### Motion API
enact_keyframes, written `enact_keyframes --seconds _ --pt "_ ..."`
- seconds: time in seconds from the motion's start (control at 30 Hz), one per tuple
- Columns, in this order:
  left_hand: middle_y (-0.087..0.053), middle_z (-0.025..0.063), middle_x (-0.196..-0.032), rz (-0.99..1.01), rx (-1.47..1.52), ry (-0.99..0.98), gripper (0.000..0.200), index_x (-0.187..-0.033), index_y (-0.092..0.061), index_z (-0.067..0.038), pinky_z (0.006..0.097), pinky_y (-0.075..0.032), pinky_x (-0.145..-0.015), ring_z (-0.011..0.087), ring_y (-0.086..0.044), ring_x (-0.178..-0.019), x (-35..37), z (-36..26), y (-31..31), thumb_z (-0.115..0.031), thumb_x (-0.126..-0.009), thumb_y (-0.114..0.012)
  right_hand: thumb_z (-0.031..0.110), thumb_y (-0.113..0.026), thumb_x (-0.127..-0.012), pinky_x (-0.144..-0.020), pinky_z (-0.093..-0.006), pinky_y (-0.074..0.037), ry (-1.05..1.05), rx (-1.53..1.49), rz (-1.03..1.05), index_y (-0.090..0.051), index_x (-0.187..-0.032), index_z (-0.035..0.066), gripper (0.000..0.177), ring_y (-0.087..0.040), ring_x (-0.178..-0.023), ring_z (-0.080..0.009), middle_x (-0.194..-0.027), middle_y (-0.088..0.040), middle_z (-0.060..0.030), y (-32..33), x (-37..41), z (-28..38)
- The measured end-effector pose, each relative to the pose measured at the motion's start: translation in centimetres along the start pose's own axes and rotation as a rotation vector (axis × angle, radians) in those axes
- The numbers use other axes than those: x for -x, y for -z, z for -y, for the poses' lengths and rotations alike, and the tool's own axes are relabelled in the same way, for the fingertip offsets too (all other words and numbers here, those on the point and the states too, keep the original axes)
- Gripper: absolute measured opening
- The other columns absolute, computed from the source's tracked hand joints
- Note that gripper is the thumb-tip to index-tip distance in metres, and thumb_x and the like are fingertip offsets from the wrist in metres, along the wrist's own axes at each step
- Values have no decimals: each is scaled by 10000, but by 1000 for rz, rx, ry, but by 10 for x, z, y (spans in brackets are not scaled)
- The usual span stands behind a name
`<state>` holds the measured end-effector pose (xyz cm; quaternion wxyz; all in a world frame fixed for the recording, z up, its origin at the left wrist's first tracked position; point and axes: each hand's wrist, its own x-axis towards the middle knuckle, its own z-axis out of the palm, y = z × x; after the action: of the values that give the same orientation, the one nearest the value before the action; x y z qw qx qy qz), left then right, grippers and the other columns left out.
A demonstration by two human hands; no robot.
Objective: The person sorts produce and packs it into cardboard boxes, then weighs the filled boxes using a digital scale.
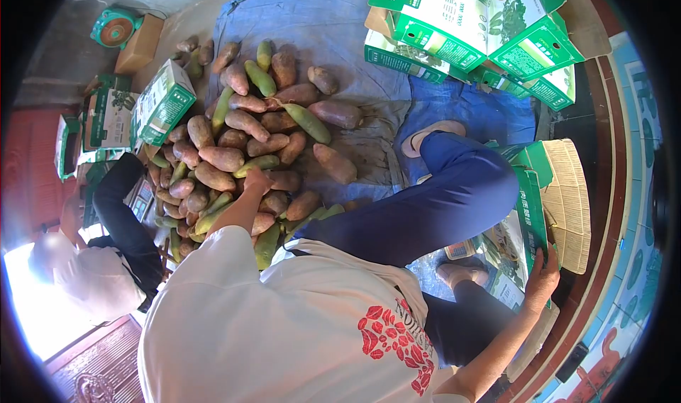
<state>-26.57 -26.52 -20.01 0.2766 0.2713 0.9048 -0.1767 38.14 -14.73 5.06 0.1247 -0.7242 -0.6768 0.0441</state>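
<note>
The left hand (257,182) lies on a root (285,181) at the near side of the pile (234,133), which sits on the tarp (340,20). Its fingers bend over the root, but I cannot tell if they really close. The right hand (543,275) holds the box (528,211), fingers wrapped on its edge. If this root is pulled out, its neighbours may roll down toward the leg (454,197). The box, gripped only at one edge, could tip or fold.
</note>
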Motion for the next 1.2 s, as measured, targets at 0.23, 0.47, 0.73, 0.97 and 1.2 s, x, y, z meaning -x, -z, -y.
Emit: enact_keyframes --seconds 0.23,0.47,0.73,0.97,1.2 --pt "-601 148 -1190 75 -120 -148 617 -1205 -532 -69 379 -507 -895 281 -593 -1111 42 -40 13 -319 -695 -776 141 -593 -894 -825 -386 -499 3 18 13 -609 -1102 40 232 -637 -948 -320 -1015 -651 -166 2 -2 4" --pt "-613 145 -1145 -11 -182 -319 573 -1172 -541 -94 417 -503 -855 292 -601 -1063 56 -76 27 -310 -680 -743 139 -586 -895 -829 -392 -495 26 26 39 -605 -1090 23 228 -630 -955 -328 -1018 -647 -170 6 -2 7" --pt "-637 167 -1027 -307 180 -572 444 -1013 -593 -66 433 -493 -824 343 -609 -988 109 -138 117 -321 -671 -713 118 -591 -878 -835 -403 -484 56 5 72 -600 -1092 10 240 -618 -962 -342 -1032 -639 -176 14 2 12" --pt "-622 184 -949 -665 712 -1164 430 -970 -594 -28 418 -495 -763 354 -617 -892 222 -214 210 -278 -661 -755 86 -603 -855 -831 -414 -472 100 -26 54 -593 -1101 21 255 -604 -967 -348 -1030 -629 -168 19 8 18" --pt "-601 139 -904 -495 907 -1652 422 -982 -585 -56 390 -497 -702 314 -615 -812 342 -306 232 -186 -626 -771 81 -613 -836 -832 -422 -467 170 -6 10 -580 -1104 8 280 -595 -971 -362 -1036 -626 -183 19 11 16"
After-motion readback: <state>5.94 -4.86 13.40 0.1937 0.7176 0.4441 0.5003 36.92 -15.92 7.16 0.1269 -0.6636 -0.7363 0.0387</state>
